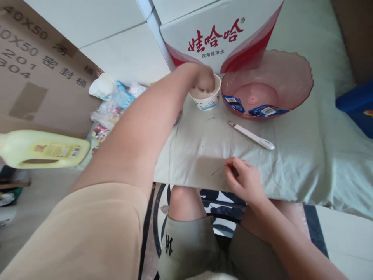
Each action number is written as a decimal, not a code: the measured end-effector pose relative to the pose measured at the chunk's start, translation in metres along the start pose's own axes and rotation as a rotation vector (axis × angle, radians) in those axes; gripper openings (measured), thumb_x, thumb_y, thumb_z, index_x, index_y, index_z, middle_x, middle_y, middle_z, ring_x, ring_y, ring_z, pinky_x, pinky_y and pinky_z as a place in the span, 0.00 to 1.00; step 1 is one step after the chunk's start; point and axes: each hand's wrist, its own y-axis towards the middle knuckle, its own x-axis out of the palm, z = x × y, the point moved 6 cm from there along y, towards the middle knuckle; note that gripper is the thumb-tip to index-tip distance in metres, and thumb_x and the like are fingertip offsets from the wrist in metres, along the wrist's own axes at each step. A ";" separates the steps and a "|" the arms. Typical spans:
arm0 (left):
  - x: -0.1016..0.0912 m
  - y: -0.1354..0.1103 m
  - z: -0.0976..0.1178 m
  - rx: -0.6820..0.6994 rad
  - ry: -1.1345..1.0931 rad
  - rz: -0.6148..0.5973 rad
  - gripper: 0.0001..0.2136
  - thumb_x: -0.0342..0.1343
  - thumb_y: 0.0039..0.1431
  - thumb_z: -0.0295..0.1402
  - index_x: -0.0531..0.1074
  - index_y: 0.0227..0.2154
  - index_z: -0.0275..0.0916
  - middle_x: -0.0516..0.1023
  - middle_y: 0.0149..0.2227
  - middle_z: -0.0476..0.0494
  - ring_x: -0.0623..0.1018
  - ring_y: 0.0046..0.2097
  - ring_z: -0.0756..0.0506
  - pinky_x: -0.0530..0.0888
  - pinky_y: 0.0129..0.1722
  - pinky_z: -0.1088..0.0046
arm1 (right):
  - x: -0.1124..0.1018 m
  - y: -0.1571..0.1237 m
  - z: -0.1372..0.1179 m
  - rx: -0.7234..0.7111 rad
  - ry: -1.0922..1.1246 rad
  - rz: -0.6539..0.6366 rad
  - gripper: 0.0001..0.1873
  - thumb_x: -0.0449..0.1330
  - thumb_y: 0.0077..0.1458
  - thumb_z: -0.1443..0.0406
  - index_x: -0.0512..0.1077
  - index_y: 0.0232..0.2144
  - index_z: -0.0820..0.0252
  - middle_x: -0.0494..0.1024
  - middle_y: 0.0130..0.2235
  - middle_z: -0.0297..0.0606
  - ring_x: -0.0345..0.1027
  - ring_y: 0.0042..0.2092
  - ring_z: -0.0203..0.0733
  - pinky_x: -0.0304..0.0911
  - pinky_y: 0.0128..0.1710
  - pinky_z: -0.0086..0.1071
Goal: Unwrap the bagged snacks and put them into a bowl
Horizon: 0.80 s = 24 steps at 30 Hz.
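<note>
My left hand (204, 79) reaches far forward, its fingers bunched together and dipped into a small white paper cup (207, 101). What those fingers hold is hidden. My right hand (244, 179) rests near the front edge of the pale green cloth (305, 155), fingers curled in a pinch at the end of a thin dark thread-like strand (217, 171). A white pen-shaped tool (251, 135) lies on the cloth between the two hands.
A pink ribbed plastic bowl (291, 66) holding blue packets (266, 111) stands right of the cup. Behind it is a red-and-white carton (221, 35). A yellow bottle (43, 149), a brown carton (37, 70) and loose wrappers (113, 105) lie at the left. A blue box (357, 107) sits far right.
</note>
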 end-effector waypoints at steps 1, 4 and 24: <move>-0.015 -0.009 -0.003 0.004 0.065 0.012 0.04 0.65 0.48 0.19 0.77 0.28 0.24 0.82 0.35 0.38 0.80 0.46 0.39 0.72 0.52 0.58 | 0.000 0.000 0.001 0.014 0.012 0.000 0.04 0.54 0.59 0.65 0.68 0.32 0.53 0.74 0.24 0.33 0.68 0.28 0.41 0.60 0.30 0.33; -0.061 -0.054 -0.024 0.062 0.403 0.236 0.11 0.55 0.61 0.29 0.77 0.42 0.28 0.81 0.48 0.32 0.77 0.53 0.38 0.67 0.57 0.57 | -0.001 -0.001 0.003 0.058 0.045 0.001 0.04 0.54 0.58 0.64 0.69 0.32 0.53 0.74 0.24 0.33 0.68 0.27 0.41 0.58 0.29 0.33; -0.025 -0.200 -0.063 0.382 0.138 0.340 0.14 0.54 0.66 0.33 0.78 0.50 0.37 0.74 0.51 0.37 0.74 0.56 0.40 0.71 0.59 0.58 | 0.003 -0.004 0.011 0.150 -0.010 0.078 0.08 0.53 0.54 0.61 0.70 0.34 0.55 0.74 0.25 0.36 0.67 0.28 0.43 0.58 0.32 0.35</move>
